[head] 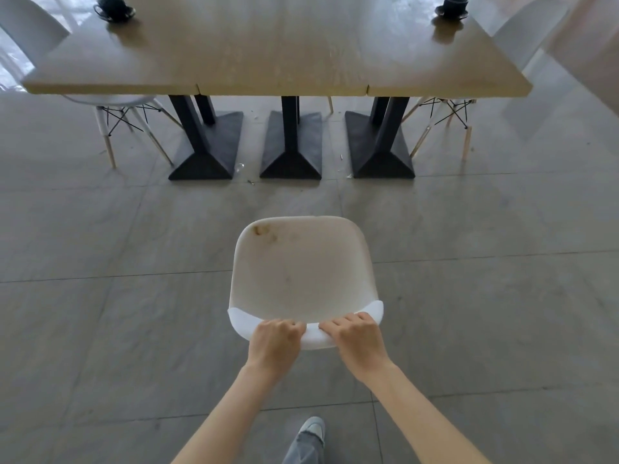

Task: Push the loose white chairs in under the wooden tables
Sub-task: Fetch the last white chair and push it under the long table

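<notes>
A white chair with a stained seat stands on the floor in front of me, its seat facing the wooden table. My left hand and my right hand both grip the top edge of its backrest, side by side. A stretch of bare floor separates the chair from the table's near edge. The chair's legs are hidden under the seat.
Three black pedestal bases stand under the table. A white chair sits tucked at the left, another at the right end. Two black cups on saucers rest on the tabletop. My foot is below.
</notes>
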{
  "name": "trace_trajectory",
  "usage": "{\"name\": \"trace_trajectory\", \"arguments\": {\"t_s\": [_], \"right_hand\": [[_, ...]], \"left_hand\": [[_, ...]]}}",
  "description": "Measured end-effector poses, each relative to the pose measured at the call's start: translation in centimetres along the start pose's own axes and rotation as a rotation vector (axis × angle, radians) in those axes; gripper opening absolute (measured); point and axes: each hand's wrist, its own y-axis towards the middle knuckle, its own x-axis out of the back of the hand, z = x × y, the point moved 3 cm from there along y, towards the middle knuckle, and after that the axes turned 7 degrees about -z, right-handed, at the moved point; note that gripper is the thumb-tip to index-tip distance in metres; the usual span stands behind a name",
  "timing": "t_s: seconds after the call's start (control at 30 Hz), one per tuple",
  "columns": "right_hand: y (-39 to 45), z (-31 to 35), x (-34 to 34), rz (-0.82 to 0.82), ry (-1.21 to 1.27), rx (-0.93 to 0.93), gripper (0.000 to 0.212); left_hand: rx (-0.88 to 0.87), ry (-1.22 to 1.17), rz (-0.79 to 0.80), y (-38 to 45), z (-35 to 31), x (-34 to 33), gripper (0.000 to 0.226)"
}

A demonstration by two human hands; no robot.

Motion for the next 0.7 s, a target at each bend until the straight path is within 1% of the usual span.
{"name": "trace_trajectory", "arguments": {"t_s": [0.2,0.37,0.5,0.7], "right_hand": [[1.2,-0.2,0.0,-0.032,-0.001,0.014,0.038],[3.3,-0.5,0.7,-0.049,0.008,0.035,0.039],[5.9,-1.7,1.3,-0.067,0.003,0.022,0.039],[12.2,-4.2,1.7,-0.08,0.003,-0.007,0.042]], "left_hand": [[0.004,0.016,-0.085,1.1,0.4,0.8,0.035],[0.027,0.034,-0.124,2.9,1.4,1.4,0.035],[0.019,0.011,-0.156,5.7,2.1,1.5,0.035],[0.002,-0.009,-0.192,12.1,4.0,2.2,0.038]]}}
